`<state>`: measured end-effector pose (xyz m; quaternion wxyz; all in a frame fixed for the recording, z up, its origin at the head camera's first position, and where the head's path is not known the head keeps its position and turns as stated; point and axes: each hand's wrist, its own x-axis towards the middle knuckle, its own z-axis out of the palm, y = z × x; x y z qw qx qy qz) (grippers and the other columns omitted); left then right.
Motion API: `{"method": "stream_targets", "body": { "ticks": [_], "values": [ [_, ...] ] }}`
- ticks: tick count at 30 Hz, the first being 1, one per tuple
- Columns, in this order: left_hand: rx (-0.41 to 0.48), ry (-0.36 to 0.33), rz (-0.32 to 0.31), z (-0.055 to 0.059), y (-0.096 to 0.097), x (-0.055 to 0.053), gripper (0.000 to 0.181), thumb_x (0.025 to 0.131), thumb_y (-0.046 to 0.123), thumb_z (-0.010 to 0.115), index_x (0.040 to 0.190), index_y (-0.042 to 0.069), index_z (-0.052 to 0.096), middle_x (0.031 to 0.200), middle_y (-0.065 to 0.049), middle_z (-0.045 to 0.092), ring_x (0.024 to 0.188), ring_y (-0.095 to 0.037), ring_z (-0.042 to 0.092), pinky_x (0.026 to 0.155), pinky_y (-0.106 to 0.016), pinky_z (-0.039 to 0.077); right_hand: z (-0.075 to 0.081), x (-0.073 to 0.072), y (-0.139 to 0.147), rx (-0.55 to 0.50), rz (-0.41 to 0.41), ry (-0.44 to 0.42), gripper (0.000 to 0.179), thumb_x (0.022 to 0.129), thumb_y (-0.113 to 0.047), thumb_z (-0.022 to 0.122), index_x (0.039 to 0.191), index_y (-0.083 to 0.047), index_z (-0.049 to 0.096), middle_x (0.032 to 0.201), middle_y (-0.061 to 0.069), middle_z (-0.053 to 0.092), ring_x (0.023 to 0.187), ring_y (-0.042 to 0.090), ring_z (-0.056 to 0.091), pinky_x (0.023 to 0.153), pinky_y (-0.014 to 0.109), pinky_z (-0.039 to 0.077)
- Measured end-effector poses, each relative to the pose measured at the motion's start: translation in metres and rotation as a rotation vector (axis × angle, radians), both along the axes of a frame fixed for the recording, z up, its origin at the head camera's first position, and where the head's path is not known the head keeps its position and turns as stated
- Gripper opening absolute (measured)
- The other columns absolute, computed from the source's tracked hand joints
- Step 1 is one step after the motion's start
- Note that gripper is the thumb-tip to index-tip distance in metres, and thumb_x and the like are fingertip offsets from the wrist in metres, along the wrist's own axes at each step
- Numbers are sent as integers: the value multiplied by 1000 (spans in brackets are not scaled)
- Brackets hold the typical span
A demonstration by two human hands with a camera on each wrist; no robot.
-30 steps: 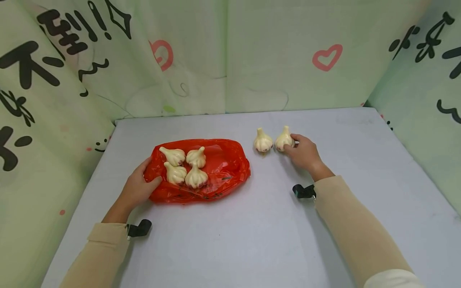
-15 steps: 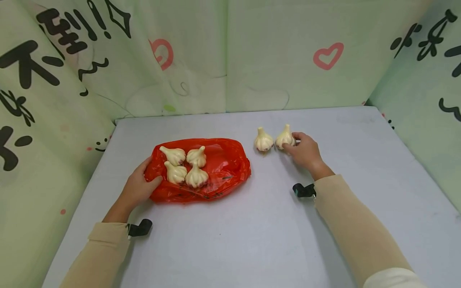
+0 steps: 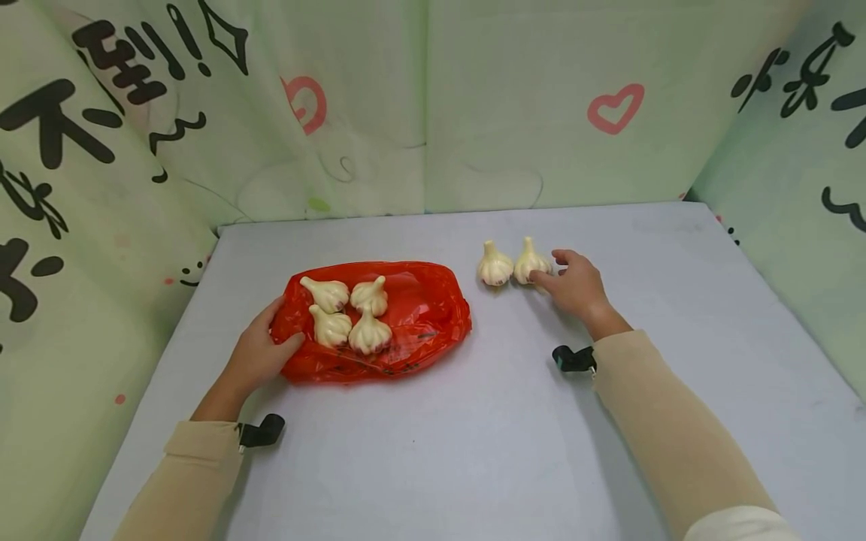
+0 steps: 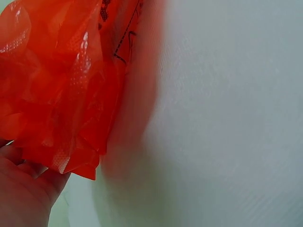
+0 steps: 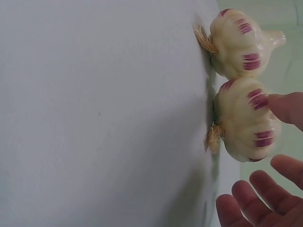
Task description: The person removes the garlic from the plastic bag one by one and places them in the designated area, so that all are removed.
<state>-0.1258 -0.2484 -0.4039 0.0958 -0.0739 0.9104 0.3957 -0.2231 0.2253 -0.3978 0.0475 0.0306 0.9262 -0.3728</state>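
Observation:
My left hand (image 3: 257,349) grips the left end of a red plastic bag (image 3: 426,300), its thumb lying over the near rim. Several white garlic bulbs (image 3: 329,328) sit together in the left part of the bag. To the right of it, two more garlic bulbs stand upright side by side on the table, a left one (image 3: 495,264) and a right one (image 3: 530,263). Beside the right bulb is my right hand (image 3: 578,285), fingers spread away from it. In the right wrist view the thumb (image 5: 286,108) overlaps that bulb (image 5: 244,118), which shows purple streaks and dry roots.
A white table (image 3: 433,451) carries everything. Its back edge meets a pale green curtain (image 3: 487,113) with printed hearts and black lettering, which also hangs at both sides. Each wrist wears a black camera mount (image 3: 262,430).
The right hand has set the garlic bulb down slightly leftward, against the other bulb, and its fingers have parted from it. The left hand and the bag stay as they were.

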Motion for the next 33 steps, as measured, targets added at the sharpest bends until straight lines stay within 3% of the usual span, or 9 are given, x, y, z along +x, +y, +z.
{"method": "stream_targets", "body": {
  "ticks": [13,25,33],
  "values": [
    [7,3,0,-1,0,2,80,97,22,57,160,2,12,158,-28,24,138,-49,32,101,-62,43,2,4,0,-19,0,19,72,94,-33,63,148,7,38,150,26,41,133,42,45,105,54,42],
    [2,6,-7,0,-1,2,80,97,22,57,160,2,12,158,-28,25,138,-49,32,101,-61,43,10,11,-7,-78,-14,195,65,93,-27,65,145,6,43,146,22,47,130,38,46,102,52,43],
    [5,-1,0,1,1,0,81,96,23,57,160,4,12,158,-27,24,138,-49,32,99,-62,44,17,13,-22,-104,2,238,63,93,-25,67,145,4,45,142,19,51,128,35,48,102,51,45]
  ]
}}
